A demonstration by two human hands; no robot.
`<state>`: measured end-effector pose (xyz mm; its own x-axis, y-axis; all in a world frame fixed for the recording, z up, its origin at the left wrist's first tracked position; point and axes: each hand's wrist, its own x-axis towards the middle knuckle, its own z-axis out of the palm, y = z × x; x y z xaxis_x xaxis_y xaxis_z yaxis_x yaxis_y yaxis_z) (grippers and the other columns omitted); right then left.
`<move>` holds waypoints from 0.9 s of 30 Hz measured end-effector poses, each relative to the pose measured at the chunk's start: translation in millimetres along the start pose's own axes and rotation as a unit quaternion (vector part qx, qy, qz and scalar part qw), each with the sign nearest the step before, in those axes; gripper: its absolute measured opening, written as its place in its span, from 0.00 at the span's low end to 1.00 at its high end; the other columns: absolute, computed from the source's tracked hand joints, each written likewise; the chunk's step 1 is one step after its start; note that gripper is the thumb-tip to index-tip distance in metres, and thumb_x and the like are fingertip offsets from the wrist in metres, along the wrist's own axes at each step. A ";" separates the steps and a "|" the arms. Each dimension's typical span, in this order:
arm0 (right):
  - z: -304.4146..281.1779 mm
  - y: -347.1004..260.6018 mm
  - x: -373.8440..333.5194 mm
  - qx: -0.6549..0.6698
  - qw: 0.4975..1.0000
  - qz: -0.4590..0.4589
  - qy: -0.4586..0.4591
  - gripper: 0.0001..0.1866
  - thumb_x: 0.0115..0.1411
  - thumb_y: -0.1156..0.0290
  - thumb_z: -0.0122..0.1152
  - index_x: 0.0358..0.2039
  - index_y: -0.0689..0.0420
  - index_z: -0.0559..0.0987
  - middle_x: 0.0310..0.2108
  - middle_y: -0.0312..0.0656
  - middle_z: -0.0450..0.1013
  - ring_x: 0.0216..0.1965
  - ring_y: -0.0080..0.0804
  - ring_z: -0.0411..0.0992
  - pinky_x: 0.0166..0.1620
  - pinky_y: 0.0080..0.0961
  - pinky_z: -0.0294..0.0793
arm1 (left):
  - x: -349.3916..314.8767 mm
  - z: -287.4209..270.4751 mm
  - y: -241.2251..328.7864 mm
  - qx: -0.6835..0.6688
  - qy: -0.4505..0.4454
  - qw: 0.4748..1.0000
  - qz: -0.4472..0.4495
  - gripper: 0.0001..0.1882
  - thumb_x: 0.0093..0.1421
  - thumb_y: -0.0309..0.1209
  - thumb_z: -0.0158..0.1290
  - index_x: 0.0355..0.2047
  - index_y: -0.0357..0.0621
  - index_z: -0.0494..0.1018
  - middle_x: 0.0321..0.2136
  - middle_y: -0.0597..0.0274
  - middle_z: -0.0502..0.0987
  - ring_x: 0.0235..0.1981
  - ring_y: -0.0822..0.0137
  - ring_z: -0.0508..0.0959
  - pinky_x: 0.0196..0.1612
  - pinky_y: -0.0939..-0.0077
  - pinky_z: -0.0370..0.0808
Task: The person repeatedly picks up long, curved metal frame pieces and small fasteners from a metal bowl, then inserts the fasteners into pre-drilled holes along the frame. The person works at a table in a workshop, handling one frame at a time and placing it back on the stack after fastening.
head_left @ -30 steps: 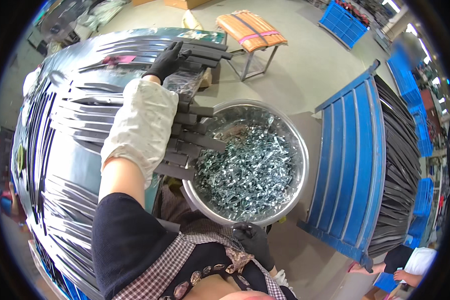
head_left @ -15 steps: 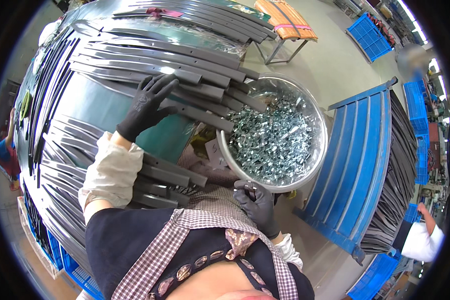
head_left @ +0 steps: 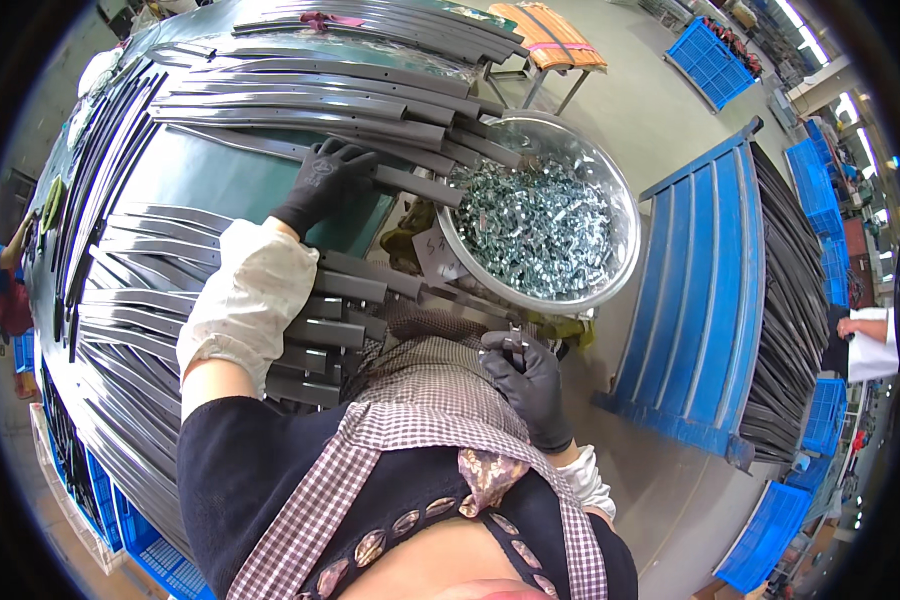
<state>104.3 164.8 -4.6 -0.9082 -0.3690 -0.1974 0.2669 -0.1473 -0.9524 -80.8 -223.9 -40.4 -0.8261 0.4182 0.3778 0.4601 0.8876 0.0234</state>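
My left hand (head_left: 328, 183), in a black glove, is closed over a long dark grey strip (head_left: 418, 186) on the green-topped table. The strip's end reaches toward a large metal bowl (head_left: 627, 262) heaped with small shiny metal clips (head_left: 540, 235). My right hand (head_left: 532, 388), also black-gloved, is near my apron, below the bowl. Its thumb and fingers pinch a small metal piece (head_left: 515, 347) that looks like one of the clips. More grey strips (head_left: 310, 110) lie stacked beyond my left hand, and others (head_left: 345, 290) lie on the near side by my left forearm.
A blue metal rack (head_left: 685, 290) packed with dark strips stands right of the bowl. Farther back are a small table with orange slats (head_left: 550, 35) and a blue crate (head_left: 710, 62). Another person (head_left: 870, 340) is at the right edge, and one (head_left: 10, 285) at the far left.
My left hand has gone from spread above the strips to closed over one of them. My right hand stays low with the small piece. The whole view has shifted slightly.
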 end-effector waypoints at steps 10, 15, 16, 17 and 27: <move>-8.1 12.8 -50.8 0.045 0.999 0.003 0.027 0.13 0.63 0.79 0.59 0.49 0.67 0.77 0.34 0.33 0.75 0.34 0.14 0.71 0.40 0.12 0.70 | -36.5 -26.5 18.2 0.017 -0.054 0.996 0.066 0.21 0.53 0.33 0.59 0.49 0.51 0.76 0.42 0.61 0.78 0.45 0.54 0.75 0.49 0.59 0.72; -4.0 14.4 -59.7 0.038 0.999 -0.026 0.013 0.12 0.65 0.80 0.57 0.48 0.65 0.77 0.33 0.31 0.74 0.33 0.11 0.69 0.38 0.11 0.68 | -38.9 -28.1 31.4 -0.127 -0.111 0.985 0.023 0.20 0.48 0.30 0.59 0.45 0.49 0.77 0.41 0.58 0.78 0.45 0.51 0.76 0.47 0.57 0.73; -4.1 15.8 -61.2 0.034 0.999 -0.031 0.014 0.12 0.65 0.80 0.57 0.49 0.65 0.77 0.33 0.31 0.74 0.33 0.11 0.69 0.37 0.11 0.68 | -39.1 -25.5 33.5 -0.116 -0.067 0.991 0.028 0.19 0.47 0.30 0.59 0.43 0.49 0.78 0.41 0.58 0.78 0.45 0.51 0.76 0.47 0.58 0.73; -3.8 16.7 -61.9 0.030 0.999 -0.036 0.015 0.12 0.65 0.80 0.57 0.49 0.65 0.77 0.33 0.31 0.74 0.33 0.11 0.68 0.37 0.11 0.68 | -38.1 -22.5 34.3 -0.105 -0.023 0.994 0.033 0.18 0.46 0.30 0.59 0.40 0.48 0.79 0.40 0.57 0.78 0.45 0.50 0.76 0.47 0.58 0.73; -4.1 17.6 -63.0 0.025 0.999 -0.035 0.007 0.13 0.65 0.77 0.58 0.50 0.66 0.75 0.34 0.33 0.74 0.34 0.13 0.69 0.39 0.12 0.69 | -44.9 -32.6 60.0 -0.210 -0.039 0.976 -0.036 0.10 0.53 0.27 0.59 0.37 0.44 0.78 0.39 0.54 0.75 0.42 0.49 0.75 0.44 0.61 0.74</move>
<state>164.9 189.2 -9.9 -0.9293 -0.3438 -0.1351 0.2187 -0.2172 -0.9513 -5.5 -195.7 -25.7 -0.8755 0.3863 0.2902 0.4799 0.7648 0.4298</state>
